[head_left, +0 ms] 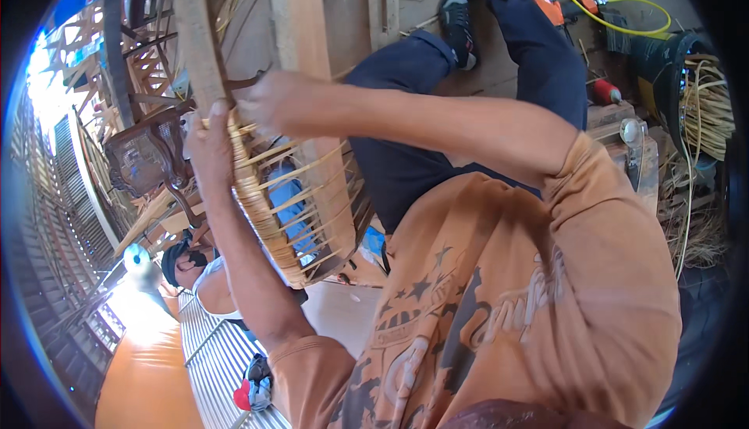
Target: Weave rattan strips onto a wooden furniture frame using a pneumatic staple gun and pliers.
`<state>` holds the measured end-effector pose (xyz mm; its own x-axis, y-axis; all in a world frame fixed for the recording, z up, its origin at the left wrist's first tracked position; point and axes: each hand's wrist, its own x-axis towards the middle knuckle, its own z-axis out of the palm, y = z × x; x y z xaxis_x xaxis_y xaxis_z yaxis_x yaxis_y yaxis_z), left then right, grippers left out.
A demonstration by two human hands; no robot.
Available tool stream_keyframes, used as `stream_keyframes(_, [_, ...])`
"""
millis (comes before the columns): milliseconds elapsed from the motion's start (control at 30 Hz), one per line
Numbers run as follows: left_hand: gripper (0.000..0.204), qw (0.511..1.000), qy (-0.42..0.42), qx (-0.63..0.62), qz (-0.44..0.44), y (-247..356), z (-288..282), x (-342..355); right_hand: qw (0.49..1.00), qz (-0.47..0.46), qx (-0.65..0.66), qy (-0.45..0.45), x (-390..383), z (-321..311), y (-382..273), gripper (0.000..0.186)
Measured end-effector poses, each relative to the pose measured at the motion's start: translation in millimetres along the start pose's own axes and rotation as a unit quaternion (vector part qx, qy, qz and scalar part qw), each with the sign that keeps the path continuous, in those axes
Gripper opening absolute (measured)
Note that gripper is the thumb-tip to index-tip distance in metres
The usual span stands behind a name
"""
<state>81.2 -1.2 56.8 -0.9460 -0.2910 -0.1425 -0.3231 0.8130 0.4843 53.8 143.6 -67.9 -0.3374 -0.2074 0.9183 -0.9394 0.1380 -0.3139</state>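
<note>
A wooden furniture frame [197, 35] slants down in front of me. Pale rattan strips [269, 222] are wound closely along its near rail, and spaced strands cross from there to a second wooden board [331, 187]. My left hand [211, 142] is closed round the rail at the upper end of the winding, its thumb lying on the wood. Just right of it, my right hand [277, 105] is curled beside the rail and blurred by motion. Whatever its fingers hold is hidden.
A dark bucket [654, 66] with coiled rattan stands at the right. Nail guns [558, 4] with a yellow hose [636, 31] lie at the upper right. A carved dark wooden chair [144, 156] is at the left, and another person [214, 281] sits below it.
</note>
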Motion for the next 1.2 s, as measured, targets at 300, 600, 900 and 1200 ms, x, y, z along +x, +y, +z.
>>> stream_keyframes(300, [0.045, 0.990, -0.020, -0.133, -0.032, 6, 3, 3, 0.714, 0.444, 0.520, -0.151, -20, -53, 11, 0.020])
stream_keyframes(600, [0.050, 0.984, -0.017, -0.174, -0.024, 2, 1, 2, 0.694, 0.486, 0.518, -0.116, -23, -75, -8, 0.021])
stream_keyframes(900, [0.039, 0.995, -0.024, -0.101, 0.012, -9, -3, 8, 0.982, 0.060, 0.158, -0.080, 63, -23, 12, 0.011])
stream_keyframes(1200, [0.032, 0.950, -0.109, -0.284, -0.068, 3, -14, 3, 0.745, 0.428, 0.509, -0.050, 69, -57, -9, 0.013])
